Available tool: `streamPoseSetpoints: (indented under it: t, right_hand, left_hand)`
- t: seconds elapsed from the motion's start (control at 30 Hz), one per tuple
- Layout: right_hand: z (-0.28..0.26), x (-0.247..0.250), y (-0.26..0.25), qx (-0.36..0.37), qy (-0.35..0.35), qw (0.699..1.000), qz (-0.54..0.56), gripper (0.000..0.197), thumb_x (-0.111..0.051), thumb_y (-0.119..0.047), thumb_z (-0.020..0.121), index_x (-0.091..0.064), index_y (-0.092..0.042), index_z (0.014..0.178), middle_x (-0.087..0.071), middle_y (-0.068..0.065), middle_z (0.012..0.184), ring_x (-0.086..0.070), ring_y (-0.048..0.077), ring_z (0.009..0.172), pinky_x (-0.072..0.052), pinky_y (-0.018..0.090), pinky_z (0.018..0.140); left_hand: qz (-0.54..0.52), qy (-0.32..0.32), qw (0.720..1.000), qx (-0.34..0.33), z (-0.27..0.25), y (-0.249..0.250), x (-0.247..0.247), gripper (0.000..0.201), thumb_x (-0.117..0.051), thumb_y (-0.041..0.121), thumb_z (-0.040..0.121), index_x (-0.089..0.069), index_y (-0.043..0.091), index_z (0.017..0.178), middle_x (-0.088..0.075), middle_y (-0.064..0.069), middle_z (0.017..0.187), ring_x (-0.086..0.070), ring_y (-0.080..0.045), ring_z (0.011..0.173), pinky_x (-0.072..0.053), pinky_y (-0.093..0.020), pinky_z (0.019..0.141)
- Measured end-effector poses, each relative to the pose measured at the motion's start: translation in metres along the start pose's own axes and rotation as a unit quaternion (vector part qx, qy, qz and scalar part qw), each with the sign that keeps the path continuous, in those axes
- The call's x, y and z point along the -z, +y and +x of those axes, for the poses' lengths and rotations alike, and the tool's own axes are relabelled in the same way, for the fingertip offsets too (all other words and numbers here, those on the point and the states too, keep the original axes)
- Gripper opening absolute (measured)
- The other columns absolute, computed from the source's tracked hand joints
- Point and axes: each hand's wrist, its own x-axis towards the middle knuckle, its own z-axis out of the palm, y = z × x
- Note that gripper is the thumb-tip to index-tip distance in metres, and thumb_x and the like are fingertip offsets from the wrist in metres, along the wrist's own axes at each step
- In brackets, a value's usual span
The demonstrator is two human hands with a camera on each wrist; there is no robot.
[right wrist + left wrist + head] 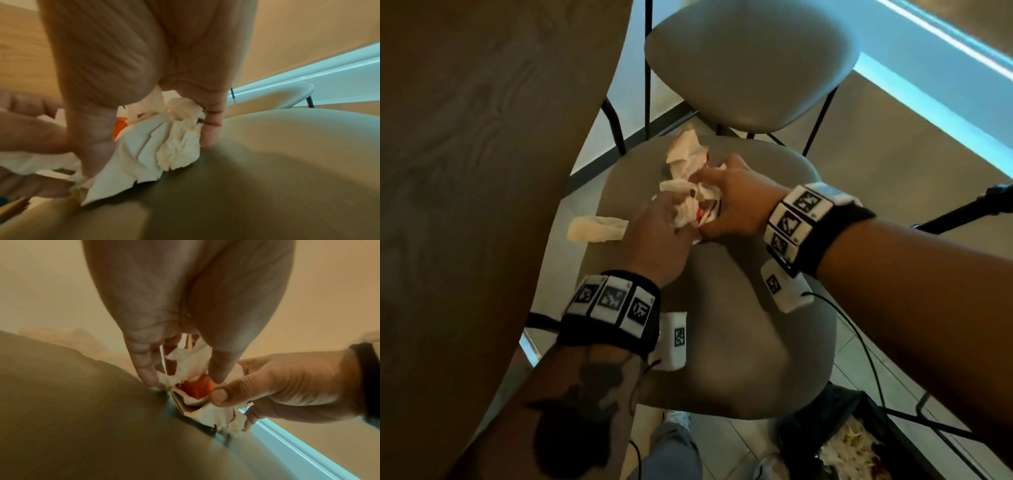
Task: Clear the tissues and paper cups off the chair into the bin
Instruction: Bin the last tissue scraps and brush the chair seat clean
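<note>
Closest to us, behind our right hand (736, 202) and low down by our feet, sits the bin (859, 442) with a dark bag in it. It is on the right side, so we think our right hand is nearer to it.

Our two hands meet on the seat of the chair (739, 342). Between them is a crushed paper cup (195, 389) with an orange part, mixed up with crumpled tissues (179, 146). Our left hand (654, 233) has its fingers curled into the tissues from the left. Our right hand curls around the cup and tissues from the right, with the thumb (220, 395) pressing on the cup. The pile rests on the seat.

Just left of our left hand lies one more tissue (597, 229), long from left to right, and nobody holds it. Past our fingers, more crumpled paper (688, 150) sits farther back on the seat.
</note>
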Motion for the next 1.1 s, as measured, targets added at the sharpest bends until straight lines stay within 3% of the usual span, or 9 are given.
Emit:
streamPoseSetpoints:
  t: [0.1, 0.27, 0.37, 0.53, 0.7, 0.87, 1.03, 1.1]
  right_hand:
    - [-0.031, -0.009, 0.013, 0.001, -0.014, 1.000, 0.024, 0.089, -0.078, -0.066, 0.064, -0.040, -0.046, 0.142, -0.034, 0.001, 0.139, -0.046, 0.020, 0.119, -0.045, 0.037, 0.102]
    - [-0.083, -0.025, 0.030, -0.016, 0.018, 0.997, 0.068, 0.077, -0.077, -0.064, 0.066, -0.041, -0.051, 0.133, -0.034, -0.004, 0.125, -0.043, 0.015, 0.111, -0.044, 0.031, 0.098]
    - [-0.110, -0.036, 0.035, -0.019, 0.028, 0.995, 0.098, 0.076, -0.080, -0.062, 0.066, -0.044, -0.050, 0.132, -0.033, -0.006, 0.122, -0.043, 0.013, 0.109, -0.044, 0.026, 0.093]
    - [-0.134, -0.052, 0.045, -0.014, 0.018, 0.994, 0.108, 0.073, -0.084, -0.055, 0.066, -0.047, -0.051, 0.128, -0.029, -0.014, 0.124, -0.036, 0.005, 0.111, -0.035, 0.017, 0.085]
    - [-0.137, -0.053, 0.049, -0.030, 0.059, 0.983, 0.174, 0.061, -0.086, -0.049, 0.066, -0.054, -0.047, 0.118, -0.039, -0.010, 0.121, -0.041, 0.007, 0.109, -0.041, 0.017, 0.083]
    - [-0.140, -0.055, 0.046, -0.040, 0.077, 0.977, 0.193, 0.058, -0.087, -0.039, 0.068, -0.057, -0.042, 0.118, -0.039, -0.008, 0.120, -0.045, 0.010, 0.107, -0.037, 0.014, 0.078]
    - [-0.149, -0.048, 0.046, -0.027, 0.115, 0.975, 0.189, 0.059, -0.087, -0.038, 0.069, -0.058, -0.039, 0.121, -0.040, -0.007, 0.120, -0.043, 0.009, 0.106, -0.035, 0.011, 0.078]
    - [-0.152, -0.045, 0.045, -0.022, 0.133, 0.970, 0.203, 0.058, -0.087, -0.038, 0.069, -0.059, -0.039, 0.120, -0.040, -0.007, 0.122, -0.043, 0.009, 0.108, -0.036, 0.012, 0.080]
  left_hand:
    - [0.003, -0.026, 0.999, -0.025, -0.023, 0.007, -0.005, 0.032, -0.065, 0.030, 0.097, -0.058, 0.028, 0.127, -0.058, 0.005, 0.124, -0.056, -0.011, 0.108, -0.048, -0.029, 0.091]
    - [0.007, -0.071, 0.995, -0.069, -0.058, 0.008, -0.012, 0.016, -0.064, 0.027, 0.097, -0.059, 0.032, 0.110, -0.060, 0.008, 0.114, -0.059, -0.008, 0.105, -0.053, -0.029, 0.091]
    - [0.004, -0.087, 0.991, -0.097, -0.073, 0.008, -0.012, 0.011, -0.064, 0.025, 0.096, -0.058, 0.033, 0.103, -0.061, 0.010, 0.109, -0.060, -0.004, 0.103, -0.053, -0.023, 0.087]
    - [0.017, -0.077, 0.989, -0.126, -0.083, 0.008, -0.008, 0.010, -0.064, 0.018, 0.096, -0.058, 0.026, 0.097, -0.063, 0.009, 0.099, -0.061, -0.004, 0.095, -0.053, -0.019, 0.081]
    - [0.024, -0.042, 0.991, -0.127, -0.083, 0.006, -0.008, 0.008, -0.063, 0.022, 0.098, -0.057, 0.026, 0.096, -0.062, 0.008, 0.095, -0.061, -0.005, 0.091, -0.052, -0.019, 0.079]
    - [0.041, -0.022, 0.992, -0.117, -0.086, 0.008, -0.003, 0.011, -0.063, 0.025, 0.099, -0.053, 0.030, 0.099, -0.058, 0.015, 0.098, -0.058, 0.002, 0.090, -0.040, -0.004, 0.065]
    - [0.024, 0.004, 0.992, -0.121, -0.091, 0.018, 0.005, 0.015, -0.066, 0.024, 0.096, -0.054, 0.031, 0.099, -0.058, 0.018, 0.094, -0.060, -0.001, 0.090, -0.044, 0.002, 0.063]
    - [0.026, 0.009, 0.991, -0.129, -0.092, 0.022, 0.006, 0.016, -0.067, 0.024, 0.096, -0.054, 0.031, 0.099, -0.059, 0.014, 0.096, -0.061, -0.005, 0.090, -0.046, -0.002, 0.066]
